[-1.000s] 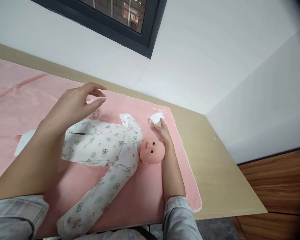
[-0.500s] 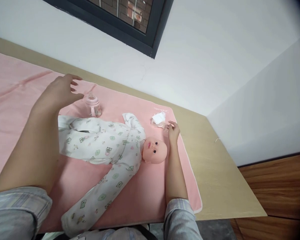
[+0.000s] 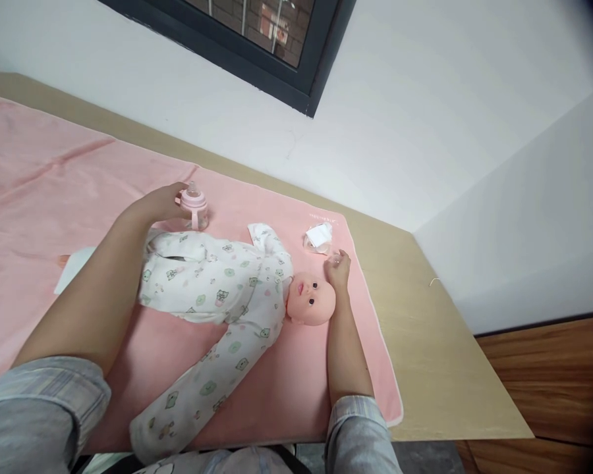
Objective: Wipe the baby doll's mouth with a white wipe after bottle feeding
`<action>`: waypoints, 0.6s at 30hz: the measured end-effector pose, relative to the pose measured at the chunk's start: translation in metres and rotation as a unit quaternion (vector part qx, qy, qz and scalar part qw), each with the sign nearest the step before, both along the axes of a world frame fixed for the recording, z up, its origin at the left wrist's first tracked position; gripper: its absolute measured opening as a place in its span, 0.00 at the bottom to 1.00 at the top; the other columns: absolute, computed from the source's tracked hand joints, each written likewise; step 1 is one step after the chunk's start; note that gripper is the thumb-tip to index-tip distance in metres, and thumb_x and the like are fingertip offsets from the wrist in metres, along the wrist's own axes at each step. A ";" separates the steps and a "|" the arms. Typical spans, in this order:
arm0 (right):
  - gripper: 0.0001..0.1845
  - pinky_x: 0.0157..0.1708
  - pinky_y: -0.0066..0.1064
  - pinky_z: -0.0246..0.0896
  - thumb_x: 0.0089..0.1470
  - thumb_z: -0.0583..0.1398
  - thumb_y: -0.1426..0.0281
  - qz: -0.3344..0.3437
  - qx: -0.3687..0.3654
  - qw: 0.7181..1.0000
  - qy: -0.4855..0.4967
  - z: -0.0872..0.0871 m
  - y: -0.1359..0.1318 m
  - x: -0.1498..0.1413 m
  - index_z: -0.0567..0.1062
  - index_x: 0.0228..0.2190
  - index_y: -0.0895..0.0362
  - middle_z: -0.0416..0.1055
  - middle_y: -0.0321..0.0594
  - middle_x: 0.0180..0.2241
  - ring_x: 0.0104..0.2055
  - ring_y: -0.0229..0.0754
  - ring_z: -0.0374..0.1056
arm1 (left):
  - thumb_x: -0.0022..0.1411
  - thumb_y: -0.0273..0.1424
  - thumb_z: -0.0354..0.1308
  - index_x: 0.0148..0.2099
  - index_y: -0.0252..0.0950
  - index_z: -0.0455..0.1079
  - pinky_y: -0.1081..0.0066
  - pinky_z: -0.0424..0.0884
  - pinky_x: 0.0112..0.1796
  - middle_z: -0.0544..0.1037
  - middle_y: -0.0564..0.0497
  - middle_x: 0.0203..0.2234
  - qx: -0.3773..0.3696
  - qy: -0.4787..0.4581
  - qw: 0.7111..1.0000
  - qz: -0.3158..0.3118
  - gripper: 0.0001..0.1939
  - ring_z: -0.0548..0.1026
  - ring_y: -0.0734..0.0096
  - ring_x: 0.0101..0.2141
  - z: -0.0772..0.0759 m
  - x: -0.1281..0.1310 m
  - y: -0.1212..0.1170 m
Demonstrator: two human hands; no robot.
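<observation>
Touching bottle (image 3: pixel 200 216), left grip (image 3: pixel 163 203) half-curled, right grip (image 3: pixel 342 272) round clear cap (image 3: pixel 335 259)

My wooden table, mostly spread with pink
Before me, the tabletop (image 3: pixel 439 368) shows pale wood along the far side and right end; a pink mat (image 3: pixel 277 388) covers the rest. On the mat lie a face-up doll (image 3: pixel 237 283), head to the right, a small wrapped packet (image 3: pixel 319 238) at far right, and, left of it, an upright pink bottle (image 3: pixel 194 203).

left fingers (image 3: pixel 180 187) at pink bottle (image 3: pixel 200 209) | right fingers (image 3: pixel 346 257) round clear piece (image 3: pixel 334 259) | doll (image 3: pixel 310 300) on blanket (image 3: pixel 34 184)
</observation>
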State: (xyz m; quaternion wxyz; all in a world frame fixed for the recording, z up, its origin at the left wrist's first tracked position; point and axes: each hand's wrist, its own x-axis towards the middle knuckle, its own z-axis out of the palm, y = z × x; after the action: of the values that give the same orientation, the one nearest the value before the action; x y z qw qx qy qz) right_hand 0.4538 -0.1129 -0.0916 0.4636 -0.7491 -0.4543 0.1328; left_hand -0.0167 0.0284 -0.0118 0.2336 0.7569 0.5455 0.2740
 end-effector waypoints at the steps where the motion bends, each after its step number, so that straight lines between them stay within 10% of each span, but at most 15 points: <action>1: 0.40 0.63 0.43 0.56 0.45 0.59 0.69 0.000 -0.002 1.000 -0.001 -0.001 0.000 0.001 0.61 0.61 0.66 0.57 0.62 0.62 0.62 0.53 0.61 | 0.49 0.37 0.64 0.60 0.26 0.66 0.72 0.69 0.40 0.77 0.49 0.45 0.000 0.003 1.000 0.007 0.37 0.72 0.66 0.39 0.000 0.001 0.000; 9: 0.42 0.66 0.45 0.52 0.43 0.62 0.71 -0.017 -0.014 1.000 -0.020 -0.003 0.001 0.004 0.60 0.61 0.64 0.59 0.61 0.59 0.62 0.55 0.60 | 0.53 0.35 0.65 0.64 0.23 0.60 0.69 0.69 0.45 0.74 0.44 0.51 -0.015 -0.016 0.999 0.046 0.40 0.71 0.63 0.44 0.017 0.010 -0.012; 18: 0.47 0.66 0.43 0.53 0.43 0.66 0.66 -0.046 0.004 0.999 0.018 -0.006 0.002 0.007 0.59 0.62 0.66 0.59 0.63 0.62 0.65 0.56 0.59 | 0.52 0.35 0.75 0.62 0.30 0.65 0.60 0.66 0.59 0.76 0.45 0.52 -0.013 -0.284 0.958 -0.044 0.39 0.73 0.61 0.52 0.059 0.054 -0.060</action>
State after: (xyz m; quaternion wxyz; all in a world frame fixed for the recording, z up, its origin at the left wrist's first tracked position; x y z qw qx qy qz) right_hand 0.4610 -0.1106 -0.0975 0.4801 -0.7649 -0.4114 0.1231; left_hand 0.0370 -0.0321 0.0474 0.4004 0.6676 0.4264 0.4606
